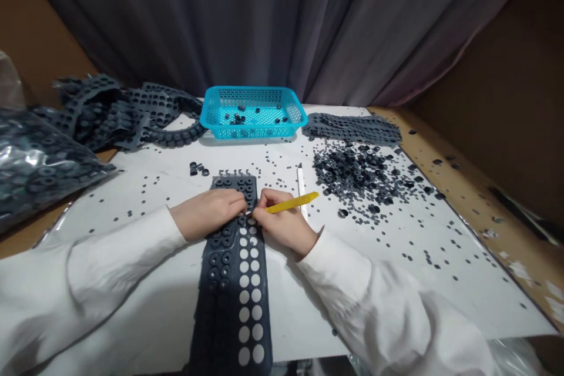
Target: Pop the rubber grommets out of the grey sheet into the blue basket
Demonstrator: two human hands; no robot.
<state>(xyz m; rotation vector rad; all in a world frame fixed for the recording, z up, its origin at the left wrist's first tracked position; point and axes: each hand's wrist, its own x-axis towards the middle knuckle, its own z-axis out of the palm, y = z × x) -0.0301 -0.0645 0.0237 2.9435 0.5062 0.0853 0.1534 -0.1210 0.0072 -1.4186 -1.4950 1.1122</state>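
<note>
A dark grey rubber sheet [233, 305] lies lengthwise on the white table covering, with round holes punched along its near part and raised rings left on its far part. My left hand [207, 213] presses on the sheet with its fingers against the rings. My right hand [284, 221] grips a yellow-handled tool [291, 202] with its tip hidden in my fingers, close to my left fingertips. Both white sleeves run in from the lower corners. A slim white utility knife [301, 181] lies just beyond the yellow handle.
A turquoise plastic basket [253, 113] holding several black rings stands at the back. Heaps of black rings and small discs [352, 170] cover the right side. Rubber sheets [106, 111] and a plastic bag of parts [35, 164] lie left; a curtain hangs behind.
</note>
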